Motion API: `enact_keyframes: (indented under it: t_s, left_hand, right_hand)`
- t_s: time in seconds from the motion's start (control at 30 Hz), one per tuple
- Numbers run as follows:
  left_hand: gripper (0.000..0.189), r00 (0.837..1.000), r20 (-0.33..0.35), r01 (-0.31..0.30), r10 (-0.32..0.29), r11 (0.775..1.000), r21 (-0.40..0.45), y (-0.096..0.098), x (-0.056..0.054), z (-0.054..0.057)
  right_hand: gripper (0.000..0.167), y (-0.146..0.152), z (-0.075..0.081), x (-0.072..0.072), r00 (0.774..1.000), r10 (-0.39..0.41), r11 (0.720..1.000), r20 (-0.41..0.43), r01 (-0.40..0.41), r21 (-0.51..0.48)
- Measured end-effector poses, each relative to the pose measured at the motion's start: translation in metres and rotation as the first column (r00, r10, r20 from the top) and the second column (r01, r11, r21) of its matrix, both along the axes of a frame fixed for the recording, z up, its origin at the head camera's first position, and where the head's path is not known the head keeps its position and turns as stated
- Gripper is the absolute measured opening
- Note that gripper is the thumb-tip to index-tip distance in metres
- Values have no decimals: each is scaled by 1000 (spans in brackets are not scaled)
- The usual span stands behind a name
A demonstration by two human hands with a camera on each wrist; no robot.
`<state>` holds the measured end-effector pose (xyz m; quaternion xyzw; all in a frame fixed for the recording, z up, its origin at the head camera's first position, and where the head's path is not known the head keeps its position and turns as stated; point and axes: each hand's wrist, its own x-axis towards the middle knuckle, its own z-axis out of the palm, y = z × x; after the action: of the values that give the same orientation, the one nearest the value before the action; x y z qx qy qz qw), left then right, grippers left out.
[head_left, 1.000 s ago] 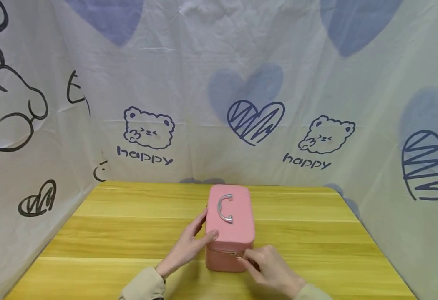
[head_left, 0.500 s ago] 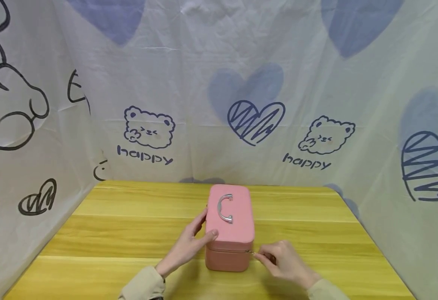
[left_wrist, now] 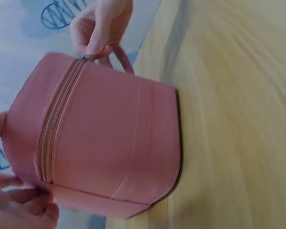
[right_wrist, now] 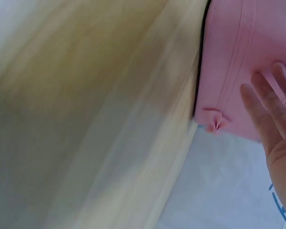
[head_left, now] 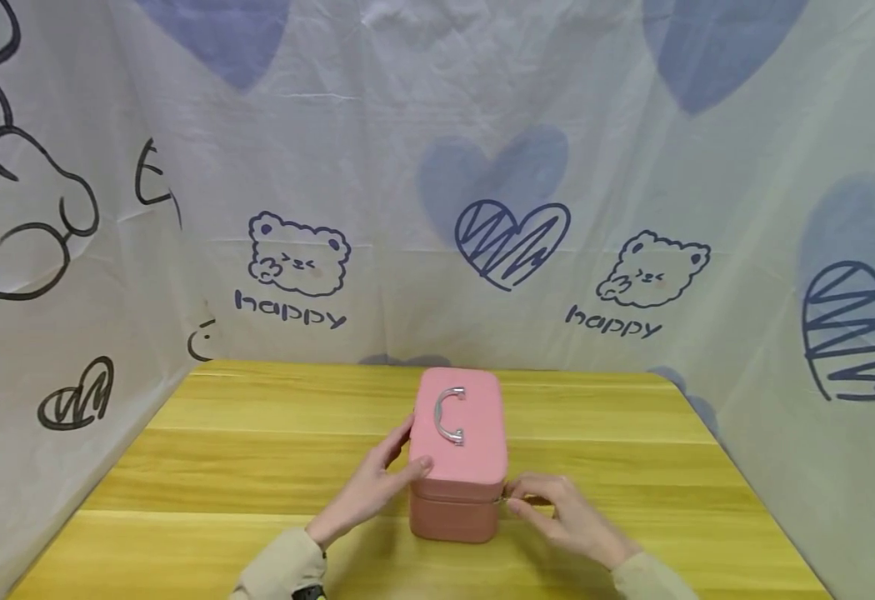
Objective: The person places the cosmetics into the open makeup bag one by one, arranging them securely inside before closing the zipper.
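Note:
A pink zippered case (head_left: 458,433) with a silver handle (head_left: 445,417) on its lid stands on the wooden table. My left hand (head_left: 377,479) rests against its left side, the thumb lying on the lid's near corner. At the near right corner, my right hand (head_left: 557,508) pinches the zipper pull (left_wrist: 84,58) between thumb and index finger. The zipper (left_wrist: 55,124) runs closed along the near face in the left wrist view. Seen from the right wrist, the other fingers (right_wrist: 269,107) of my right hand spread beside the case, near a small pink bow (right_wrist: 215,120).
The yellow wooden table (head_left: 257,467) extends on both sides of the case. A white cloth (head_left: 407,108) printed with hearts and bears hangs behind the table and along its sides.
My right hand has drawn the zipper pull rightward along the near face to the corner, then turned slightly there. My left hand has kept its place on the case.

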<state>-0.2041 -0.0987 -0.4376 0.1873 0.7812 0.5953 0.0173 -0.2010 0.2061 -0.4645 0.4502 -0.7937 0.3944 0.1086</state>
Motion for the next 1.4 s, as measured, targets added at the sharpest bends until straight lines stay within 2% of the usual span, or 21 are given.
enact_keyframes:
  t_s: [0.07, 0.13, 0.23, 0.3, 0.37, 0.43, 0.5, 0.63, 0.8, 0.93, 1.1, 1.17, 1.4]
  left_hand:
    - [70, 1000, -10, 12, -12, 1000, 5, -5, -3, 1]
    - [63, 999, -36, -5, 5, 1000, 5, -11, -5, 2]
    - [49, 988, -106, -114, 113, 993, -5, -17, -8, 3]
    - [41, 964, -161, -219, 214, 976, -14, -19, -8, 3]
    - [37, 931, -198, -319, 307, 947, -31, -19, -5, 3]
    - [40, 904, -214, -390, 371, 919, -54, -17, -1, 4]
    - [51, 897, -189, -421, 400, 903, -86, -13, 6, 5]
    - [78, 903, -104, -428, 417, 893, -139, -5, 14, 8]
    - [90, 903, -49, -429, 427, 891, -148, 1, 15, 11]
    - [90, 903, -41, -430, 429, 891, -144, 1, 14, 10]
    - [89, 908, -58, -420, 416, 897, -136, 1, 15, 10]
    - [89, 909, -62, -418, 413, 899, -131, 1, 15, 9]
    - [88, 913, -83, -408, 400, 904, -128, -4, 14, 8]
  right_hand:
    - [12, -6, 0, 0, 1000, 21, 1000, -1, -21, -16]
    - [12, -14, 0, 1, 998, 26, 999, -53, -27, -23]
    - [10, -30, 1, 5, 994, -4, 1000, -113, 3, -14]
    - [6, -43, 2, 9, 993, -33, 999, -113, 34, -1]
    - [8, -55, 4, 13, 993, -79, 997, -92, 81, 16]
    - [12, -66, 6, 17, 990, -123, 991, -74, 126, 39]
    - [15, -75, 8, 20, 983, -171, 983, -73, 175, 60]
    - [16, -88, 9, 24, 964, -243, 964, -111, 252, 81]
    - [20, -95, 7, 28, 952, -278, 953, -132, 290, 85]
    - [24, -97, 5, 31, 940, -286, 947, -185, 307, 93]
    - [28, -96, 2, 31, 899, -298, 935, -321, 343, 93]
    - [28, -95, 2, 31, 891, -293, 934, -347, 344, 94]
    - [24, -90, 4, 28, 894, -278, 934, -352, 336, 117]
